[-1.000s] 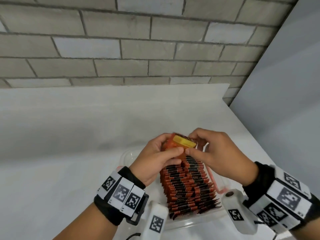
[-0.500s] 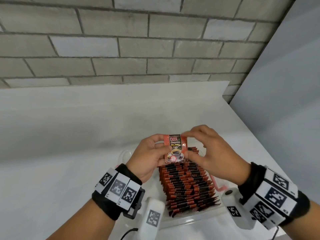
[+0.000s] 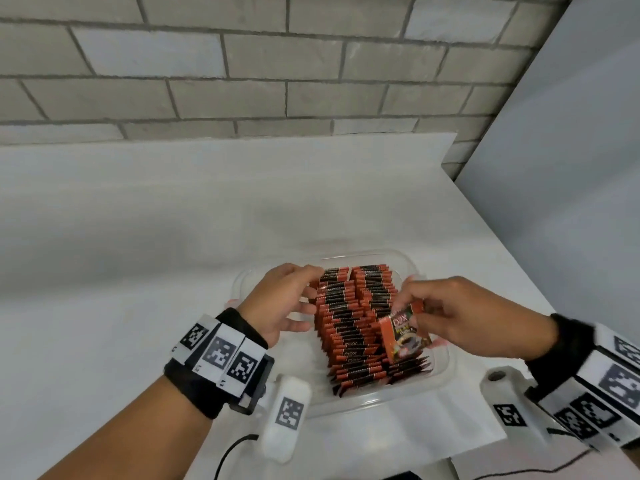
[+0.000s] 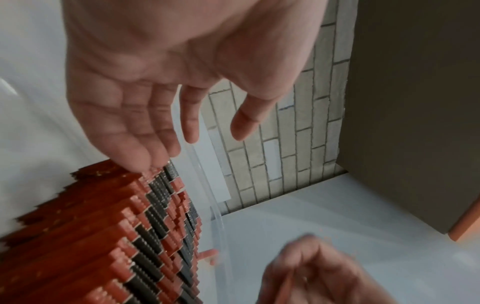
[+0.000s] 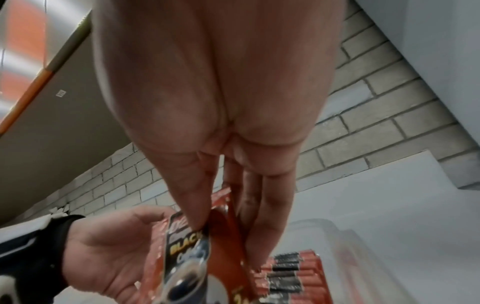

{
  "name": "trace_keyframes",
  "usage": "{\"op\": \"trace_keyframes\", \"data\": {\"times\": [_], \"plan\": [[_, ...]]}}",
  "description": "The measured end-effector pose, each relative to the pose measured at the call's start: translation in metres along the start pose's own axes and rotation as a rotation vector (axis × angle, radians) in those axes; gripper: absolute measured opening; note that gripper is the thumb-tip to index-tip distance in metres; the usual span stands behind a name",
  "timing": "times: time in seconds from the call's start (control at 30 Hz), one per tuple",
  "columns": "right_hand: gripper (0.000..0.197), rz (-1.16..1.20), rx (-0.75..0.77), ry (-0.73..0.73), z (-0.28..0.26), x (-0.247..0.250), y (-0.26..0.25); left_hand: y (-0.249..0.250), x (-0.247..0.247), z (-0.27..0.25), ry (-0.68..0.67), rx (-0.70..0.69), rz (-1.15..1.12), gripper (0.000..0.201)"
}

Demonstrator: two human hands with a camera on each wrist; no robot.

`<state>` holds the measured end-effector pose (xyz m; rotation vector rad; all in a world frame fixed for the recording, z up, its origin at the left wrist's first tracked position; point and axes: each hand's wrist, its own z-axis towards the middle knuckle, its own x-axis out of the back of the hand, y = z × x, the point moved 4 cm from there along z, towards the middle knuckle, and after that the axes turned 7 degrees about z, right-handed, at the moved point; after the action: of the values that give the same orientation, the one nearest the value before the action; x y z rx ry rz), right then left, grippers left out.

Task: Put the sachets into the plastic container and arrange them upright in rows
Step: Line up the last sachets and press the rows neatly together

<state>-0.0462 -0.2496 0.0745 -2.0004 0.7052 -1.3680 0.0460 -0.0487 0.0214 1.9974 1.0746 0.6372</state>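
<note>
A clear plastic container (image 3: 377,405) holds two long rows of red-and-black sachets (image 3: 349,327) standing on edge. My left hand (image 3: 294,301) is at the left side of the rows, its fingers relaxed and its fingertips touching the left row (image 4: 103,236). In the left wrist view the palm (image 4: 145,82) is open and empty. My right hand (image 3: 436,308) pinches a loose red sachet (image 3: 405,336) between thumb and fingers, over the right row near its front end. The right wrist view shows the pinched sachet (image 5: 187,246) close up, with possibly a second sachet behind it.
The container sits on a white table (image 3: 138,271) close to its front right corner. A grey brick wall (image 3: 242,81) stands behind the table and a grey panel (image 3: 571,168) to the right. A black cable (image 3: 232,452) lies at the front edge.
Both hands held one sachet above the rows. My left hand has let go and dropped to the left side of the rows. My right hand has carried the sachet down and right.
</note>
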Motion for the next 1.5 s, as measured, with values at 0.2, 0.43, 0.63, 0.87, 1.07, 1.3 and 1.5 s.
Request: {"op": "trace_keyframes", "data": {"times": [0.2,0.43,0.63,0.87,1.07,1.3,1.5], "plan": [[0.026,-0.081,0.003,-0.101,-0.020,-0.012,0.009,-0.012,-0.012,-0.001,-0.093,0.151,-0.039,0.026],[0.019,-0.192,0.019,-0.135,-0.024,-0.025,0.014,-0.011,-0.026,-0.003,-0.131,0.195,-0.069,0.021],[0.020,-0.291,0.039,-0.126,-0.024,-0.022,0.008,-0.009,-0.028,-0.009,-0.105,0.263,-0.174,0.018],[0.021,-0.374,0.058,-0.144,-0.018,-0.031,0.007,-0.012,-0.031,-0.004,-0.115,0.222,-0.189,0.021],[0.026,-0.561,-0.008,-0.209,-0.013,-0.035,0.012,-0.013,-0.033,-0.001,-0.116,0.226,-0.211,0.021],[0.024,-0.830,-0.041,-0.239,-0.008,-0.040,0.017,-0.017,-0.033,0.004,-0.127,0.223,-0.212,0.021],[0.020,-0.878,-0.061,-0.313,-0.007,-0.045,0.016,-0.016,-0.033,0.005,-0.130,0.200,-0.201,0.020]]}}
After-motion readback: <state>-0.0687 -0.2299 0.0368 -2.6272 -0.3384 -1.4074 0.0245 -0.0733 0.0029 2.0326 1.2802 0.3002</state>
